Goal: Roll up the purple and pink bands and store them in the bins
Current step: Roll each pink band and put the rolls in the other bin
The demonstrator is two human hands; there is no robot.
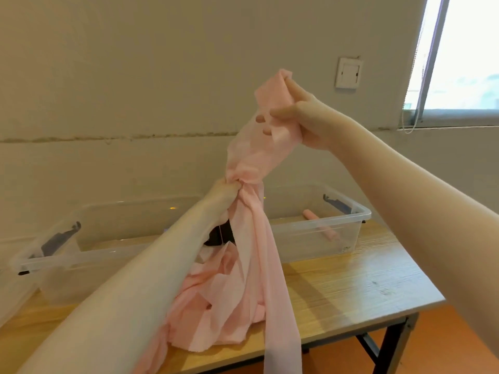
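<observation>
Against a bare wall, I held the pink band (251, 163) above the wooden table (351, 282): right hand (302, 117) pinching its top end, left hand (224, 188) clenched lower, straightening it for rolling. One finished roll (321, 225) lay in the right bin (356, 211).

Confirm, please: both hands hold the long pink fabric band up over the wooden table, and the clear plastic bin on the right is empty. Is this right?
Not quite. In the head view, the clear plastic bin on the right holds a rolled pink band. The rest stands: both hands, left hand and right hand, hold the long pink fabric band over the wooden table.
</observation>
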